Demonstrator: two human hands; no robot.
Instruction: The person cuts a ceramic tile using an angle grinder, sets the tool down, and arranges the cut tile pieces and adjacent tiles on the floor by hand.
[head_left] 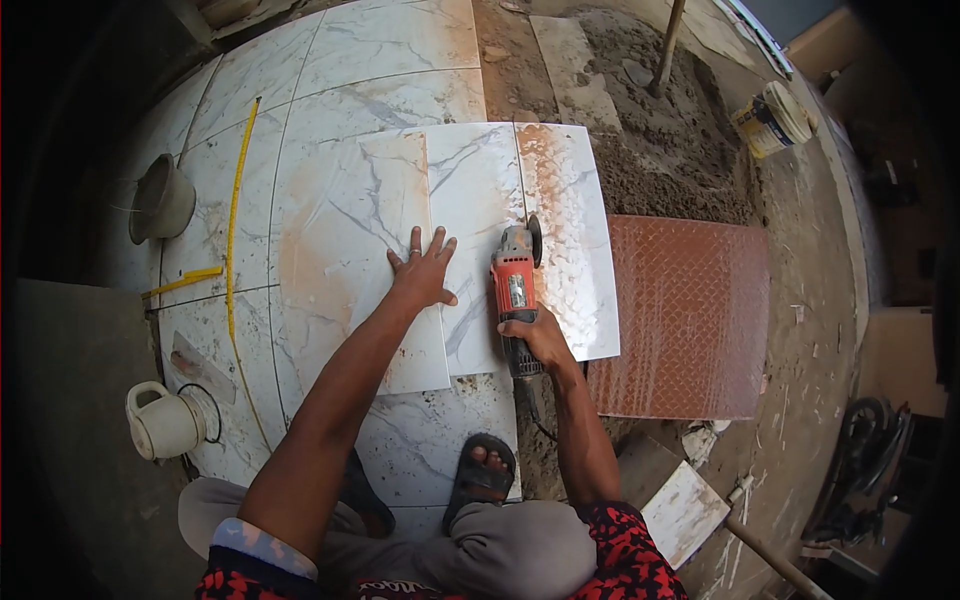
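Observation:
My right hand (538,338) is wrapped round the body of a red and black angle grinder (515,285). Its dark disc (535,240) stands on edge at a cut line running from the far edge of a white marbled tile (480,200). White, wet-looking smears and reddish dust cover the tile strip right of the disc. My left hand (423,272) lies flat with fingers spread, by the edge between this tile and another marbled tile (370,200) on the left. A black cord (535,405) trails from the grinder's rear.
Marbled floor tiles (390,95) extend away and left, with a yellow folding rule (237,210), a grey bucket (163,200) and a cream jug (165,420) on them. Right are a reddish-brown tile stack (690,310), a mortar heap (680,130) and a paint bucket (772,120).

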